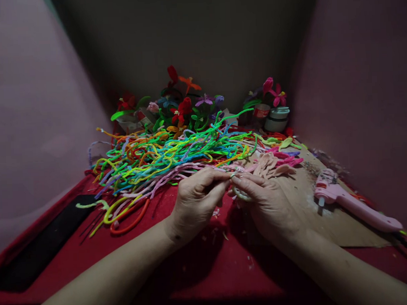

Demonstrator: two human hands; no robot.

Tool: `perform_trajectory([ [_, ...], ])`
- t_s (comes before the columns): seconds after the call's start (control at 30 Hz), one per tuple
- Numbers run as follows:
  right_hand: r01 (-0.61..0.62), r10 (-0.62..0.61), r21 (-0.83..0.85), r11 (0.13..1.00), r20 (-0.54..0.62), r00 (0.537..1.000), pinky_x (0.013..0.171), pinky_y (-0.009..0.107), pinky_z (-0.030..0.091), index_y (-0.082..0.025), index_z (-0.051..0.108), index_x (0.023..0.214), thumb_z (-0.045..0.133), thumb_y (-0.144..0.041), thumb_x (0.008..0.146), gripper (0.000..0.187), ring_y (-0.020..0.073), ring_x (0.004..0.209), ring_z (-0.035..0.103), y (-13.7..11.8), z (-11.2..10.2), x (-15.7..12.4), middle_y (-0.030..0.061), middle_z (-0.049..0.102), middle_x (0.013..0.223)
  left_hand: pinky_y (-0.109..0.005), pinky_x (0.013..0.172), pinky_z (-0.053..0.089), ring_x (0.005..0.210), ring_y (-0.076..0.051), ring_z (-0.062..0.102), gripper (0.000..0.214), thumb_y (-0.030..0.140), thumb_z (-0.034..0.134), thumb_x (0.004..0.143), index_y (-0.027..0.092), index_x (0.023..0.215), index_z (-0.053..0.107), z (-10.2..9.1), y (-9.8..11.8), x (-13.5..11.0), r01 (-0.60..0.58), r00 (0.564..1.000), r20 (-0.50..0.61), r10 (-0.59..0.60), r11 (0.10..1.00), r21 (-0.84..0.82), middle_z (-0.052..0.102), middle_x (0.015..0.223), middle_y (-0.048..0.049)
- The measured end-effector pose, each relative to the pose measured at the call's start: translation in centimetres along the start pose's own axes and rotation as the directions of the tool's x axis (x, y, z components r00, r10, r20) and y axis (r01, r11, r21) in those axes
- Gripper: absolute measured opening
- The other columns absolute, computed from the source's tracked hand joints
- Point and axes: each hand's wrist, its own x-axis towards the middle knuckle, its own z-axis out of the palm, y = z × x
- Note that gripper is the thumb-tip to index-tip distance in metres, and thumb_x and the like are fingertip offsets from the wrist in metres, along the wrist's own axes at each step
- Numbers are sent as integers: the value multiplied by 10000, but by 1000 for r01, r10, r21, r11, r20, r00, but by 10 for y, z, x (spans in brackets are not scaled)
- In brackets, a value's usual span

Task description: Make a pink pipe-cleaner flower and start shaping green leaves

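Note:
Both hands meet above the red cloth, fingertips almost touching. My left hand [198, 192] is closed, thumb and index finger pinching the end of a thin pale green strand [235, 174]. Fingers of my right hand [267, 197] curl around a pale, whitish-green ring-shaped coil [241, 194], partly hidden by the thumb; whether it is tape or pipe cleaner I cannot tell. Just behind the hands lies a big tangled heap of colourful pipe cleaners [176, 151]. Beige fuzzy petals [269, 164] lie beyond my right hand.
A pink glue gun [354, 205] rests on a cardboard sheet [302, 207] at the right, its cord running off the edge. A long black object [49, 240] lies at left. Pipe-cleaner flowers [182, 109] and a lidded jar [277, 119] stand at the back.

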Motion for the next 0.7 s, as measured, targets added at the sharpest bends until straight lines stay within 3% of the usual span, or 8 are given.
perform_trajectory([
  [0.17, -53, 46, 151, 987, 52, 998, 669, 286, 387, -189, 696, 757, 651, -256, 714, 92, 137, 707, 516, 0, -1, 3, 25, 610, 786, -169, 387, 352, 399, -52, 459, 90, 210, 612, 739, 152, 791, 658, 1, 0, 2, 244, 969, 101, -223, 916, -318, 555, 544, 28],
  [0.33, -74, 36, 250, 965, 153, 988, 642, 250, 375, -167, 654, 638, 631, -205, 740, 112, 103, 666, 497, 2, -4, 8, -8, 546, 676, -137, 313, 270, 339, -34, 399, 108, 220, 602, 743, 139, 805, 636, -1, 1, 5, 451, 891, 276, -359, 759, -470, 527, 494, 35],
  [0.5, -138, 88, 291, 947, 179, 980, 595, 233, 363, -166, 652, 670, 670, -191, 699, 42, 89, 644, 494, -1, -4, 7, -8, 557, 714, -120, 272, 223, 260, -23, 313, 87, 196, 522, 780, 135, 746, 574, -1, -2, 7, 604, 797, 447, -407, 575, -552, 423, 377, 69],
  [0.6, -128, 99, 300, 945, 108, 989, 618, 242, 381, -171, 664, 684, 705, -173, 645, 57, 103, 674, 509, 0, -3, 8, 1, 580, 748, -121, 269, 232, 244, -23, 316, 121, 205, 491, 806, 132, 731, 552, -1, -3, 8, 632, 772, 495, -399, 571, -524, 423, 369, 72],
  [0.7, -104, 89, 330, 938, 60, 994, 632, 251, 394, -173, 663, 662, 697, -161, 645, 40, 112, 680, 509, 2, -3, 8, 4, 582, 728, -143, 310, 316, 280, -40, 387, 151, 234, 482, 824, 132, 742, 556, -1, -1, 6, 559, 814, 454, -361, 697, -449, 483, 404, 53],
])
